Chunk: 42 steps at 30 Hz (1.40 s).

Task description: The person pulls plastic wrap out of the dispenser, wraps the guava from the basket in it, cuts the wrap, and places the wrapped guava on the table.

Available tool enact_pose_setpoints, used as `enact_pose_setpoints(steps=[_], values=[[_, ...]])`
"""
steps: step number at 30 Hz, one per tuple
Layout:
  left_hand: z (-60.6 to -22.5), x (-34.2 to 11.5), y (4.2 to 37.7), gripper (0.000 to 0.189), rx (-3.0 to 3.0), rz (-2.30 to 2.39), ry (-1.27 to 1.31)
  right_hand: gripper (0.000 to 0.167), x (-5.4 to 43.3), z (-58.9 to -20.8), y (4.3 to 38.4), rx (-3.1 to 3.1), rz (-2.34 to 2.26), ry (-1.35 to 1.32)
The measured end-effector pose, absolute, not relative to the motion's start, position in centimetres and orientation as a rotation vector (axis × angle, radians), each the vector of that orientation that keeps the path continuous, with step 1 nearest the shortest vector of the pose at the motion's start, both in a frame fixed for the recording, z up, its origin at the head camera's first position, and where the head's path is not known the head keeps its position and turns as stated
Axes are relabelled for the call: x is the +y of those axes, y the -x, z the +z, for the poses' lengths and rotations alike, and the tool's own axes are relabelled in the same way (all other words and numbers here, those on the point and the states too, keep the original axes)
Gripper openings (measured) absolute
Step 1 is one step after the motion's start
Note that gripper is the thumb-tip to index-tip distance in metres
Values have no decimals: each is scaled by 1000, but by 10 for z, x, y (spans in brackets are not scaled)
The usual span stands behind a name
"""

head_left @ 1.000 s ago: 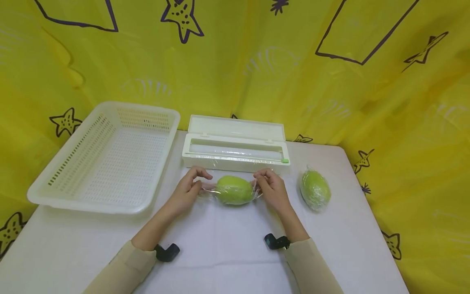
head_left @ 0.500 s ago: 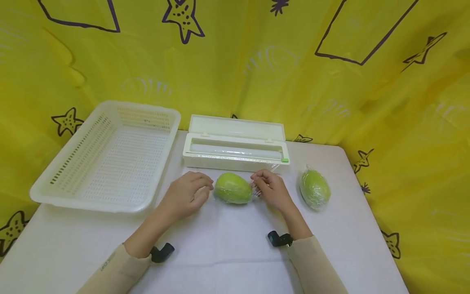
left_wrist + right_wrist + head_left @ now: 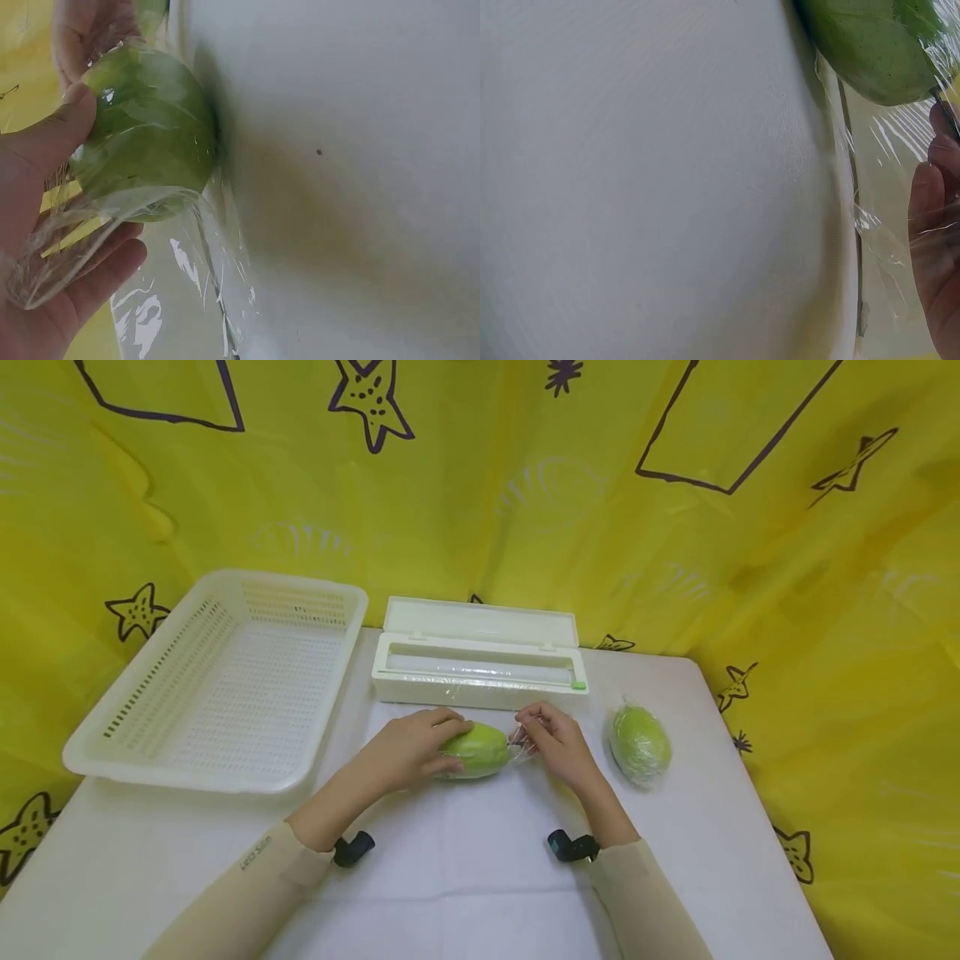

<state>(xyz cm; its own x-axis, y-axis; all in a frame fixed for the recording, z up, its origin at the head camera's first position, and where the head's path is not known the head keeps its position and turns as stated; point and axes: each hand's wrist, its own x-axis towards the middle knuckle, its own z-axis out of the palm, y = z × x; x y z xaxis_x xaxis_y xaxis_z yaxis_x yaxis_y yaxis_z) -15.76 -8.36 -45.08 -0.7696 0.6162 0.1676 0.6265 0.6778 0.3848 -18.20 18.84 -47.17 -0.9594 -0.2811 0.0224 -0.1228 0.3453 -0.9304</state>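
An oval green fruit point(image 3: 486, 749) that looks like a mango lies on the white table, in clear cling film. My left hand point(image 3: 408, 750) grips its left end, with the thumb on the near side and fingers over the far side. In the left wrist view, loose film point(image 3: 176, 259) hangs from the fruit's near end and lies across the palm. My right hand point(image 3: 553, 739) pinches gathered film at the fruit's right end. In the right wrist view the film point(image 3: 889, 146) stretches between the fruit point(image 3: 877, 56) and my curled fingers point(image 3: 928, 195).
Behind the fruit stands an open cling film box point(image 3: 480, 692) with a film roll point(image 3: 480, 669) inside. Another wrapped green fruit point(image 3: 640, 745) lies at the right. A white perforated basket point(image 3: 187, 783) stands at the left. A yellow curtain point(image 3: 480, 485) hangs behind the table.
My left hand let go of the film at the left end, drew back, then came in over the fruit and gripped it. My right hand stays at the film on the right.
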Motion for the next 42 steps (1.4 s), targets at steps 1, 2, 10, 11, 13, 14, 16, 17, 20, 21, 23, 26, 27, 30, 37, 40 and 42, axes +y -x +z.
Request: enact_pose_setpoints(steps=[1, 2, 10, 11, 13, 14, 16, 17, 20, 21, 23, 26, 27, 30, 37, 40, 42], values=[[-450, -84, 158, 53, -2851, -700, 1054, 22, 188, -471, 182, 2458, -1677, 330], [-450, -85, 158, 49, -2848, -721, 1052, 21, 187, -471, 182, 2456, -1675, 286], [-451, -87, 162, 36, -2901, -986, 948, 20, 186, -466, 177, 2642, -1673, 273], [-451, -88, 162, 36, -2914, -1026, 923, 21, 186, -464, 174, 2697, -1704, 314], [-452, -88, 162, 35, -2933, -1090, 886, 21, 184, -459, 166, 2847, -1740, 451], [-452, -88, 163, 35, -2939, -1109, 870, 19, 182, -456, 162, 2940, -1737, 544], [-453, -87, 164, 33, -2940, -1145, 837, 17, 177, -450, 152, 3144, -1648, 754], [-453, -87, 164, 33, -2942, -1164, 817, 16, 175, -448, 148, 3229, -1583, 853], [-454, -86, 166, 32, -2945, -1231, 761, 16, 171, -442, 139, 3360, -1437, 1070], [-454, -86, 167, 31, -2945, -1255, 745, 19, 170, -440, 137, 3381, -1401, 1095], [-454, -85, 167, 31, -2953, -1283, 720, 21, 170, -438, 131, 3390, -1362, 1130], [-453, -86, 168, 31, -2959, -1305, 698, 20, 164, -438, 118, 3352, -1240, 1247], [-453, -87, 168, 31, -2959, -1307, 695, 18, 160, -439, 114, 3321, -1162, 1278], [-454, -88, 170, 30, -2954, -1307, 696, 26, 148, -447, 107, 3216, -912, 1288], [-457, -93, 172, 28, -2856, -1348, 826, 81, 136, -462, 122, 3121, -622, 1085], [-460, -95, 172, 27, -2801, -1395, 861, 86, 134, -464, 130, 3109, -653, 1066], [-461, -94, 171, 26, -2762, -1455, 877, 86, 133, -465, 136, 3095, -696, 1025]])
